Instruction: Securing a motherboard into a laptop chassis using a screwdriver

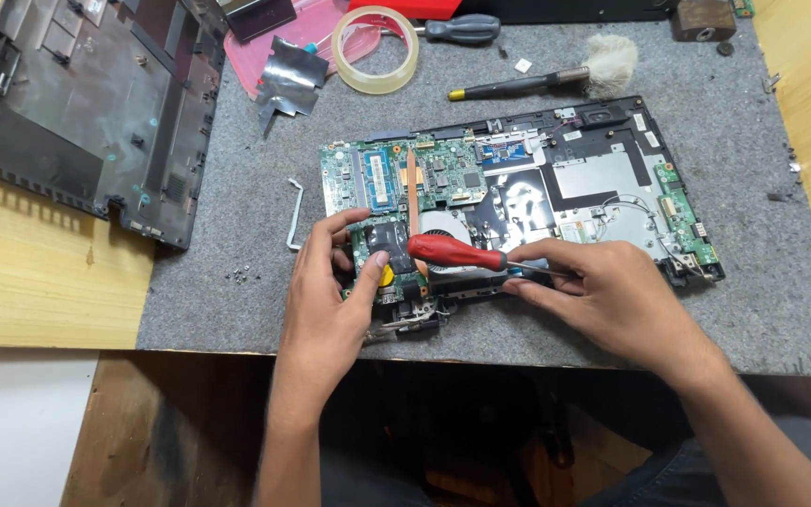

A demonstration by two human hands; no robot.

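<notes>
An opened laptop chassis (603, 178) lies on a grey felt mat (227, 310), its green motherboard (396, 178) and round fan (443, 230) exposed. My left hand (330, 291) rests on the board's near left corner, thumb and fingers pinching its edge beside a yellow coin cell (386, 275). My right hand (603, 291) holds a screwdriver with a red handle (452, 252) lying sideways, its handle pointing left over the fan; the fingers grip its shaft near the blue collar.
The laptop's black bottom cover (86, 103) lies at the far left. At the back are a tape roll (374, 49), a pink tray (293, 38), foil pieces (288, 75), a dusting brush (556, 75) and another screwdriver (462, 28). Loose screws (246, 274) and a metal bracket (295, 214) sit left of the board.
</notes>
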